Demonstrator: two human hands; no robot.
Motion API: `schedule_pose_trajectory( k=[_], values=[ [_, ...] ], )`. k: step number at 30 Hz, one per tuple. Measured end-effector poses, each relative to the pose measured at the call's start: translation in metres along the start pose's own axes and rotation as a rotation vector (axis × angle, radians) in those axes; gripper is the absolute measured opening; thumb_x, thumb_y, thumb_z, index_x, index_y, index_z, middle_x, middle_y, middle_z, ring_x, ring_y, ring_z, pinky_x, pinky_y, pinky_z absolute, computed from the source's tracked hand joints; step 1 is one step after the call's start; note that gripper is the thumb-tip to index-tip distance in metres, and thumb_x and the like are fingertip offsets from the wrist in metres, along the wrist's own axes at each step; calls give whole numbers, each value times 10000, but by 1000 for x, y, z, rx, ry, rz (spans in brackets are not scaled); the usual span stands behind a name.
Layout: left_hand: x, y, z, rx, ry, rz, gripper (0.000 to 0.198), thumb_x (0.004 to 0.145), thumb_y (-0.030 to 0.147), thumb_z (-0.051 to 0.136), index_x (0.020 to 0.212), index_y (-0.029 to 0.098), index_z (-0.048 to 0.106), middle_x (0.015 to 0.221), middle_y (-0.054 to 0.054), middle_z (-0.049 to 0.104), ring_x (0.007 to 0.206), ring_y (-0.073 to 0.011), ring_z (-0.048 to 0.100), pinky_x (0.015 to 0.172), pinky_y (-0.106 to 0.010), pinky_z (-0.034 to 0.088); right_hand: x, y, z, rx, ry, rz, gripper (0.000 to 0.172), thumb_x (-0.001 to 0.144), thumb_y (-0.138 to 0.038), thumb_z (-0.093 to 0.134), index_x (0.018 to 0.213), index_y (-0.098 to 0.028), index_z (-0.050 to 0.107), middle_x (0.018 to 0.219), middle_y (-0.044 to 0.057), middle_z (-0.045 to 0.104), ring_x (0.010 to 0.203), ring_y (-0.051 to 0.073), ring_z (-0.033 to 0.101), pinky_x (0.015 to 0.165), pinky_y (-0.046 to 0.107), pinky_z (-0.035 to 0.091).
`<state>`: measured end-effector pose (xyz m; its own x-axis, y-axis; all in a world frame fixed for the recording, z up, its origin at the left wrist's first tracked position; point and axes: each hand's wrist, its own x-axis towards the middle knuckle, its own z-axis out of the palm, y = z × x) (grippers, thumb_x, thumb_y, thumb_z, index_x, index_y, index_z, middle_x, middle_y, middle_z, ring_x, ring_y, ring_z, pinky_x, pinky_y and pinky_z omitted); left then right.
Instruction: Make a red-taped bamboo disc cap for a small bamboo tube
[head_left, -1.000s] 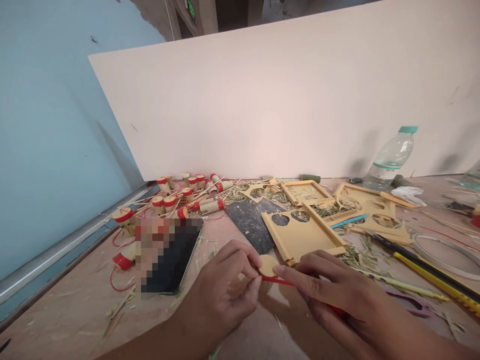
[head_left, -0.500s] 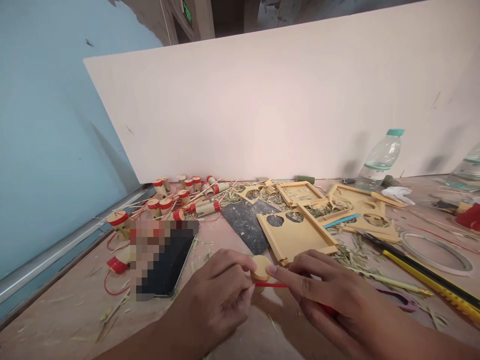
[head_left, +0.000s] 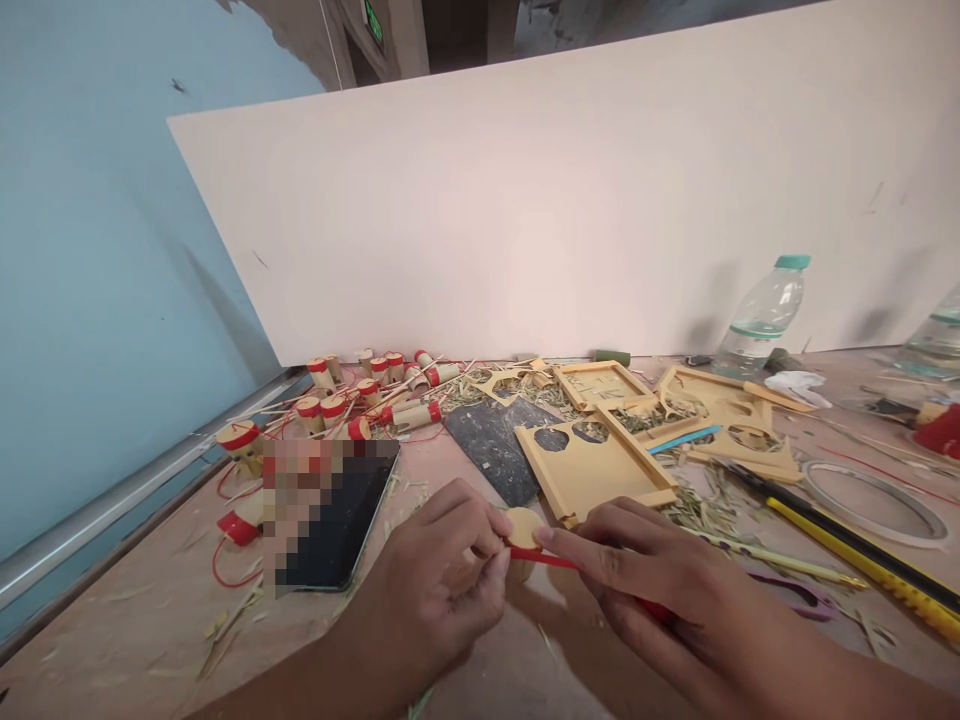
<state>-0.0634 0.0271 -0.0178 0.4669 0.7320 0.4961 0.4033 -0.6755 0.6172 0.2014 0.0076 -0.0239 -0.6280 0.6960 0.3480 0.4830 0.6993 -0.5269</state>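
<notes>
A small bamboo tube capped with a round tan disc (head_left: 525, 528) is between my hands, over the near part of the table. My left hand (head_left: 442, 580) is closed, its thumb and fingers pinching one end of a red tape strip (head_left: 546, 557) against the tube's side. The strip runs across just below the disc to my right hand (head_left: 652, 580). That hand is curled closed, a fingertip touching the disc's edge. More red tape (head_left: 656, 608) shows within its fingers, where its shape is mostly hidden.
To the left lie several red-banded bamboo tubes (head_left: 240, 440) with cords and sticks, beside a phone (head_left: 341, 530). Cut tan sheets (head_left: 600, 470) and a dark slab (head_left: 491, 450) lie ahead. On the right are a utility knife (head_left: 847, 550), a tape ring (head_left: 874, 500) and a bottle (head_left: 765, 310).
The red strip has risen closer beneath the disc and now slopes against the tube. My left fingers have lifted slightly with it; my right hand has barely moved.
</notes>
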Motion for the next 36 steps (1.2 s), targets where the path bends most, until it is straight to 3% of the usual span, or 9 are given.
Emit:
schedule_pose_trajectory(
  k=[14, 26, 36],
  values=[
    [0, -1, 4, -26, 24, 12, 211, 950, 56, 555, 855, 243, 539, 1026, 35, 640, 941, -116, 650, 882, -222, 483, 0, 6, 2, -12, 20, -34, 757, 995, 16, 500, 1612, -420, 457, 1034, 22, 676, 937, 226, 619, 804, 323, 508],
    [4, -1, 0, -25, -11, 10, 199, 916, 60, 557, 832, 240, 549, 1013, 6, 670, 920, -151, 671, 861, -266, 512, 2, 4, -1, 1, -9, -11, 667, 1020, -10, 505, 1577, -375, 534, 1046, 41, 705, 938, 230, 637, 804, 324, 515],
    [3, 0, 2, -35, 10, 18, 207, 911, 47, 551, 835, 239, 543, 998, 32, 646, 919, -125, 656, 862, -237, 490, 1, 3, 0, -25, 14, -17, 707, 1000, 3, 516, 1595, -379, 525, 1029, 38, 709, 926, 216, 646, 801, 302, 531]
  ],
)
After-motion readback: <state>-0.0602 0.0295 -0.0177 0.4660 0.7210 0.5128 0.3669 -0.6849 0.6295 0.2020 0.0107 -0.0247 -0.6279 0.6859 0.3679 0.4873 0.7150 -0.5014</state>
